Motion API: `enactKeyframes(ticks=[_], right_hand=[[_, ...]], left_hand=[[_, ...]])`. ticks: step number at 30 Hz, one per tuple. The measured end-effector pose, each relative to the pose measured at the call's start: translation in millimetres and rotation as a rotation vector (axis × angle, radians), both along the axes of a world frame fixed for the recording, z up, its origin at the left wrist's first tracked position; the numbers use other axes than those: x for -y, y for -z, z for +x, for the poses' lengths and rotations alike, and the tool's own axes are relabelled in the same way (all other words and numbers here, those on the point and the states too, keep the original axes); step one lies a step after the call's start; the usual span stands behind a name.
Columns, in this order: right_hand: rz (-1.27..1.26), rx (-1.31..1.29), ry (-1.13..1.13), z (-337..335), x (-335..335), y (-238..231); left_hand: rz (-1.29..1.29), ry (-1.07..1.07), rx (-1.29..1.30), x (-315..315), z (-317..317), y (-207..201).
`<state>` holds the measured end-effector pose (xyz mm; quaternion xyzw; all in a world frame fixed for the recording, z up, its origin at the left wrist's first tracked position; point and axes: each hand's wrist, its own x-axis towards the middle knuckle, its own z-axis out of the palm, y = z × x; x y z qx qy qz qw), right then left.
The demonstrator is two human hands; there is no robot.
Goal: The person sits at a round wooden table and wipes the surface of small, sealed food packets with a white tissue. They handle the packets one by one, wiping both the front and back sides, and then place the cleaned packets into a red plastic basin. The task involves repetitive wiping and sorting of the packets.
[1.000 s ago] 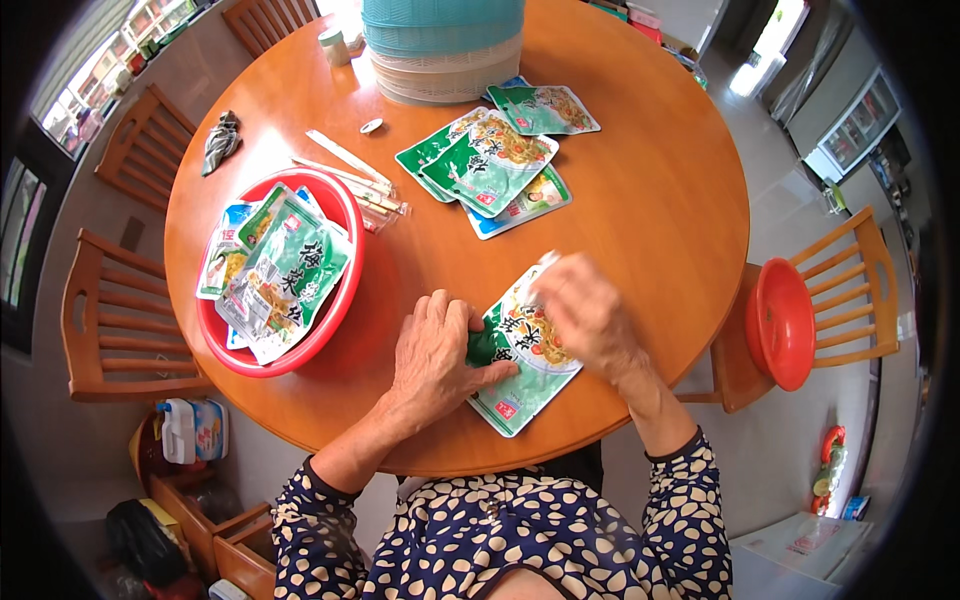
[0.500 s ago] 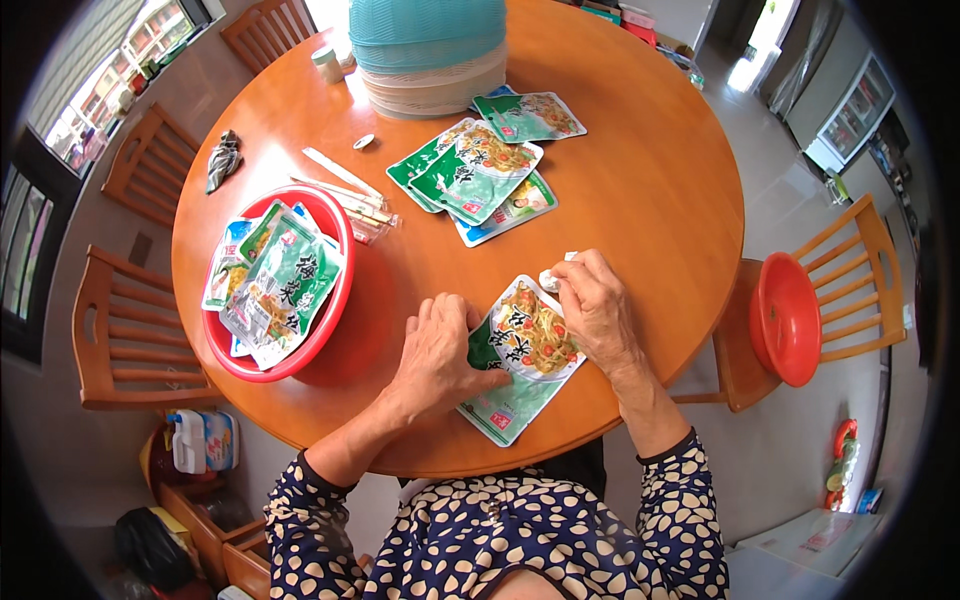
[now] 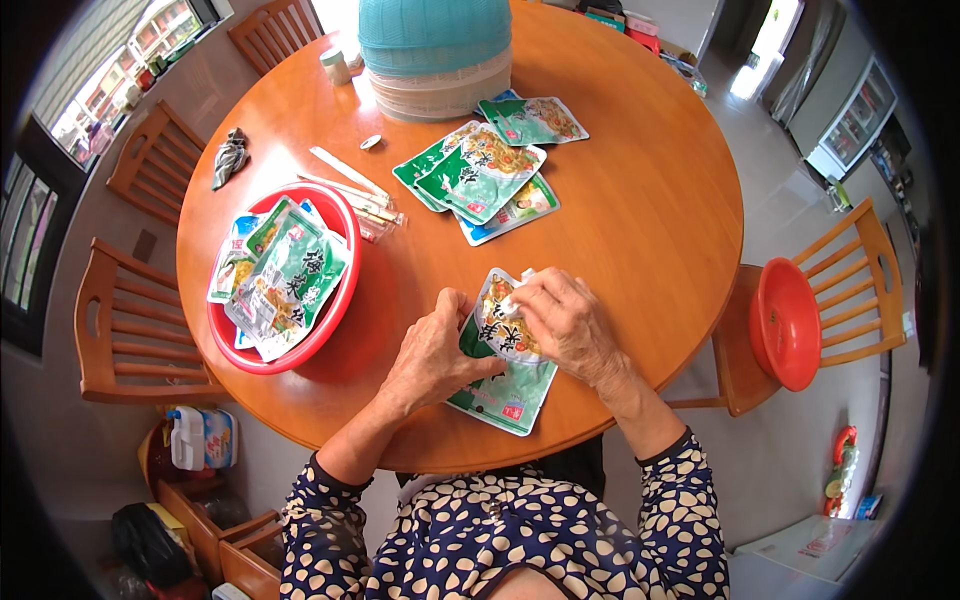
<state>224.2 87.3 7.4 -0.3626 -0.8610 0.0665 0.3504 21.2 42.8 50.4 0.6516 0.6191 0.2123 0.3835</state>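
Note:
A green and white food pouch (image 3: 512, 398) with noodle-like strips pictured on it lies flat near the table's front edge. My left hand (image 3: 432, 352) holds it at its left side, the thumb across the top and the fingers bent by the edge. Pinched in my right hand (image 3: 572, 325) is a crumpled white wad (image 3: 512, 300), perhaps tissue or cloth, pressed to the pouch's upper part. My right hand covers the pouch's upper right side. Farther off lies a loose stack of similar pouches (image 3: 482, 175).
A red basin (image 3: 352, 290) full of pouches stands left on the round wooden table (image 3: 640, 200). Behind it lie thin wrapped sticks (image 3: 350, 175) and a dark crumpled cloth (image 3: 230, 160). A blue-topped cover (image 3: 435, 40) stands at the back. Another red basin (image 3: 785, 325) rests on the right chair.
My right hand has moved left across the pouch with the white wad, from its upper right corner onto its printed face. The pouch has shifted slightly left and turned a little.

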Motion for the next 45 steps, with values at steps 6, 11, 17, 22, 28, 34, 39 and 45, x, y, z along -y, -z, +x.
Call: enactKeyframes(ticks=[6,11,17,22,28,34,39,45], right_hand=[[-0.021,-0.126,0.221,15,-9,0],[-0.101,-0.170,-0.105,-7,26,-14],[-0.136,-0.078,0.044,-3,26,-2],[-0.064,0.035,0.178,-3,10,-2],[-0.045,-0.080,0.222,-3,-5,4],[-0.158,-0.176,-0.154,-9,23,-4],[-0.193,-0.065,-0.331,-2,48,-7],[-0.443,-0.173,-0.473,6,53,-15]], left_hand=[[0.039,-0.052,0.082,8,-5,6],[-0.077,-0.168,0.609,4,-16,29],[-0.171,-0.138,0.758,3,-14,25],[-0.143,-0.149,0.728,4,-13,25],[-0.132,-0.180,0.815,5,-7,25],[-0.054,-0.246,0.864,9,-9,31],[0.018,-0.189,0.848,5,-8,46],[0.022,-0.170,0.447,8,-14,29]])
